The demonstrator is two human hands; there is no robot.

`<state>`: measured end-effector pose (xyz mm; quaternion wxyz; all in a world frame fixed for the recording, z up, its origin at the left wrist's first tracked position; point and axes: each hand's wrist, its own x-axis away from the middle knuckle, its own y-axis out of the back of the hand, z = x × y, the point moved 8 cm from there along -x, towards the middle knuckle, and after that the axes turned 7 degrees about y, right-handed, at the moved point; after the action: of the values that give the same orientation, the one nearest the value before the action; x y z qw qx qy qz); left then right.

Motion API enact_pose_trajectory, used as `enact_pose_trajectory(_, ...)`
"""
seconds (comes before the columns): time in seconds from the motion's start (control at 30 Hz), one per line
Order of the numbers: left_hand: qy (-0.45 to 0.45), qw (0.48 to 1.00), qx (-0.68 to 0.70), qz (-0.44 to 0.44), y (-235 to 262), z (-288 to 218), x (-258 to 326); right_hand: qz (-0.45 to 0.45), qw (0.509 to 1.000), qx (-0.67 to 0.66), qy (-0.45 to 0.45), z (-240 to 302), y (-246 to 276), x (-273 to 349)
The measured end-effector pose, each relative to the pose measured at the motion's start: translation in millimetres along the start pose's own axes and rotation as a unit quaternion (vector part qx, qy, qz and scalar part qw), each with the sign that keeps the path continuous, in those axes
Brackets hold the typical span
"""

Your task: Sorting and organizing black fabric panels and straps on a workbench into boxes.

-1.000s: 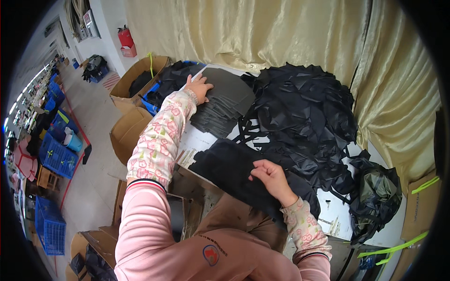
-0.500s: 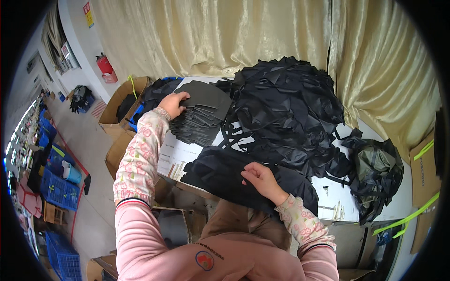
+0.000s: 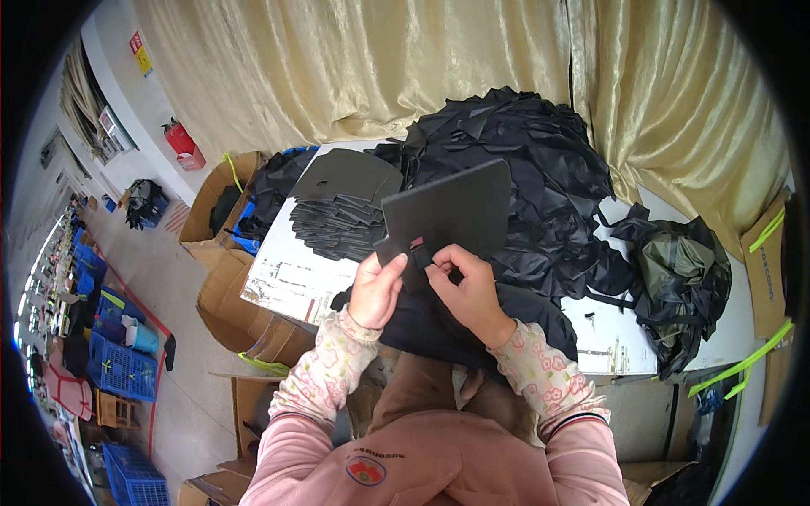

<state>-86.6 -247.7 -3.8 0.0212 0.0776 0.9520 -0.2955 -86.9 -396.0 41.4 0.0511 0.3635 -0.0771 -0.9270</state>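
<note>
My left hand (image 3: 378, 288) grips the lower left edge of a stiff dark grey sheet (image 3: 456, 211), thumb on its near face. The sheet is raised and tilted over the table. My right hand (image 3: 467, 291) is closed at the sheet's lower edge, fingers curled, pinching a short black strip (image 3: 423, 255). A small reddish-pink spot shows just above the strip; I cannot tell what it is. Black fabric (image 3: 523, 316) lies under my hands along the table's front edge. To the left, a stack of similar grey sheets (image 3: 342, 202) stands on the table.
A large heap of black fabric pieces (image 3: 540, 160) covers the middle back of the white table (image 3: 283, 261). A black and olive bundle (image 3: 679, 270) sits at the right. Cardboard boxes (image 3: 228, 291) stand left of the table, and blue crates (image 3: 122, 367) farther left. A gold curtain (image 3: 371, 67) hangs behind.
My left hand has come from the stack to the middle, bringing a grey sheet. My right hand has lifted off the black fabric and now meets the sheet's lower edge.
</note>
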Motion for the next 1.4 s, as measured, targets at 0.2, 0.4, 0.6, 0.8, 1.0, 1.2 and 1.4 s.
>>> enact_pose_trajectory(0.2, 0.0, 0.991, -0.135, -0.005, -4, 13, 12, 0.001, 0.991, -0.11, -0.077, -8, 6, 16)
enact_pose_trajectory(0.4, -0.144, 0.919, -0.349, 0.113, -50, -12, 19, -0.013, 0.993, 0.054, 0.107, 11, 24, 16)
enact_pose_trajectory(0.6, -0.339, 0.677, -0.639, 0.136, -71, -54, 31, 0.327, 0.908, -0.2, -0.168, 10, 60, 23)
enact_pose_trajectory(0.8, -0.261, 0.754, -0.562, 0.217, -80, -61, 35, 0.049, 0.889, -0.308, -0.336, 20, 92, 44)
enact_pose_trajectory(1.0, -0.237, 0.966, -0.096, -0.048, 3, -82, 32, 0.007, 0.891, -0.241, -0.384, -45, 130, 124)
enact_pose_trajectory(1.2, -0.195, 0.945, -0.105, -0.239, 119, -83, 49, -0.025, 0.872, -0.106, -0.477, -88, 205, 226)
enact_pose_trajectory(1.4, -0.064, 0.856, -0.354, -0.371, 221, -42, 65, -0.028, 0.861, -0.061, -0.505, -96, 230, 254)
